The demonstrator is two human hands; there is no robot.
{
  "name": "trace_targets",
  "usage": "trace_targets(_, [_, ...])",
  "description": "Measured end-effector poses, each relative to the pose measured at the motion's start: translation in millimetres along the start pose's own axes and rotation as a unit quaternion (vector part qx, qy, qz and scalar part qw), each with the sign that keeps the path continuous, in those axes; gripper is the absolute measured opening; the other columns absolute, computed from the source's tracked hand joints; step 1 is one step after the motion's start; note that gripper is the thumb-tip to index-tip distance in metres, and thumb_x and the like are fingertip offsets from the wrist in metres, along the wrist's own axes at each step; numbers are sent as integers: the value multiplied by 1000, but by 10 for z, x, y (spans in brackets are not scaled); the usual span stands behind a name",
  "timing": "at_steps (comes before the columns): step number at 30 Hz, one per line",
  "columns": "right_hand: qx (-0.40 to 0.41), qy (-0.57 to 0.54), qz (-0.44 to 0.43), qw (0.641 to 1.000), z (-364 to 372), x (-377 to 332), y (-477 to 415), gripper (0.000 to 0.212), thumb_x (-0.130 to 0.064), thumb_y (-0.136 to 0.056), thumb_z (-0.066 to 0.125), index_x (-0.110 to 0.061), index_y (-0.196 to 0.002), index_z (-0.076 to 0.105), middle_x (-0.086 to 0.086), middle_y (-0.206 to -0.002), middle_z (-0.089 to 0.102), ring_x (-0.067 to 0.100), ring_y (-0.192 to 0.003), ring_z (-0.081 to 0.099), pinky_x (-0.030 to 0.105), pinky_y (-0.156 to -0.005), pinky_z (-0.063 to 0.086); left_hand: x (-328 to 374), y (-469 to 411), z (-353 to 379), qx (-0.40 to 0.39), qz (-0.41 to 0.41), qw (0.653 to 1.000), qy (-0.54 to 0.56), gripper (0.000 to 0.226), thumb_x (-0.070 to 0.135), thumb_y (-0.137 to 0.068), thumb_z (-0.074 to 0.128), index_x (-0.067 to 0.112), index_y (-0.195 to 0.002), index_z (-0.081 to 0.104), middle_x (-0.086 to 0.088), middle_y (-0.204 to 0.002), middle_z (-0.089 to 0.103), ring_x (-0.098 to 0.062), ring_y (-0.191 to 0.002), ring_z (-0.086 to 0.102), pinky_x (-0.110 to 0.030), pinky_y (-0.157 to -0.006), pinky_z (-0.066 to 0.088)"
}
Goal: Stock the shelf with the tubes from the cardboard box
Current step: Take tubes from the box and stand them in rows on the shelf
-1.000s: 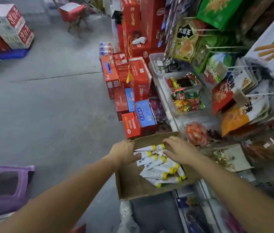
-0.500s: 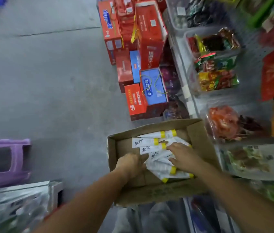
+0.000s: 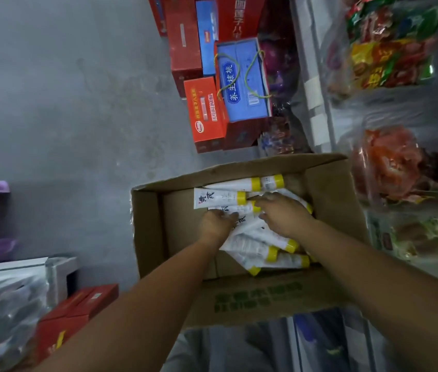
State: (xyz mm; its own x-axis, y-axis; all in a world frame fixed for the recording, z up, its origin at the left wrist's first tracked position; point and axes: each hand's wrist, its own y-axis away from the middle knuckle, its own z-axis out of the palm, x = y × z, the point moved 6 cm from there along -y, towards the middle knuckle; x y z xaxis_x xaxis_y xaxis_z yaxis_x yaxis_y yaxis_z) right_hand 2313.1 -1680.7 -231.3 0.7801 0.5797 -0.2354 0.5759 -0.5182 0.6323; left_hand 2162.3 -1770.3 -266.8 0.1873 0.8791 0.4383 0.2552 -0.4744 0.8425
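1. Head view: both hands sit in the cardboard box (image 3: 148, 232) among white tubes (image 3: 250, 247).
2. Left hand (image 3: 216, 224) grip hidden; right hand (image 3: 283, 214) fingers spread flat on tubes.
3. Grey floor (image 3: 64, 103); shelf (image 3: 317, 84) at two o'clock, blurred.

The blue gift box (image 3: 242, 81) with cord handles bears large white characters on a dark blue label — 养生核桃. The red carton (image 3: 205, 114) beside it carries white print and a small oval logo, too blurred to read. The uppermost white tube (image 3: 218, 201) shows bold black characters, not legible. Green print on the cardboard box (image 3: 258, 296) front wall is smeared — unreadable.
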Motion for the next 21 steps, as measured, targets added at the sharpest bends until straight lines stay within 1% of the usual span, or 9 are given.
trace_targets(2, [-14, 15, -3, 1000, 64, 42, -107, 31, -27, -98, 53, -19, -128, 56, 5, -131, 51, 28, -116, 53, 40, -89, 49, -33, -115, 67, 33, -55, 992, 110, 23, 38, -86, 72, 20, -72, 67, -5, -84, 72, -24, -84, 70, -37, -85, 58])
trace_targets(5, [-42, 38, 0, 998, 140, 69, -232, 28, -25, -96, 57, -18, -124, 58, 5, -131, 50, 29, -118, 53, 40, -87, 51, -110, -222, 212, 49, -145, 954, 257, 31, 37, -83, 77, 14, -68, 63, -5, -70, 66, -21, -68, 64, -31, -74, 56])
trace_targets(8, [-59, 25, 4, 998, 169, 95, -305, 34, -25, -95, 60, -21, -129, 57, 5, -138, 46, 30, -125, 49, 41, -91, 51, -130, -228, 312, 74, -193, 915, 346, 36, 34, -77, 84, 8, -62, 63, -8, -62, 65, -21, -60, 61, -32, -71, 55])
trace_targets(11, [-79, 21, 2, 997, 197, 107, -333, 28, -23, -93, 61, -20, -121, 61, 7, -139, 44, 31, -121, 52, 40, -88, 52, -49, -211, 400, 71, -206, 893, 393, 36, 32, -72, 88, 4, -73, 66, -10, -67, 66, -21, -60, 62, -28, -64, 57])
trace_targets(14, [-114, 8, 6, 993, 219, 118, -317, 29, -21, -92, 62, -18, -122, 62, 7, -134, 50, 29, -116, 56, 38, -88, 52, 86, -255, 431, 65, -221, 878, 420, 35, 25, -71, 89, 5, -74, 60, -9, -65, 63, -21, -59, 60, -38, -77, 60])
trace_targets(15, [-123, 13, 3, 992, 218, 112, -313, 31, -20, -92, 63, -18, -122, 62, 5, -133, 52, 27, -114, 58, 37, -86, 53, 113, -272, 430, 63, -228, 872, 429, 34, 23, -72, 89, 6, -74, 59, -9, -65, 63, -21, -59, 59, -39, -79, 60])
trace_targets(18, [-143, 7, 15, 990, 220, 101, -296, 34, -12, -91, 60, -19, -124, 57, 2, -132, 54, 19, -104, 64, 30, -80, 52, 115, -310, 459, 47, -238, 851, 466, 29, 14, -72, 88, 3, -87, 66, -14, -76, 68, -22, -60, 62, -35, -62, 61])
trace_targets(19, [-148, 14, 19, 989, 230, 87, -294, 35, -11, -91, 59, -20, -124, 56, 2, -132, 54, 20, -105, 63, 29, -78, 50, 97, -316, 468, 39, -240, 842, 482, 30, 10, -72, 87, 0, -93, 68, -17, -83, 70, -23, -61, 64, -34, -58, 62])
trace_targets(21, [-145, 40, 26, 988, 231, 49, -308, 36, -12, -91, 61, -23, -124, 56, 1, -132, 52, 24, -112, 58, 33, -82, 48, 41, -333, 467, 25, -241, 831, 501, 33, 7, -72, 87, -3, -98, 69, -19, -90, 71, -25, -64, 67, -35, -55, 62])
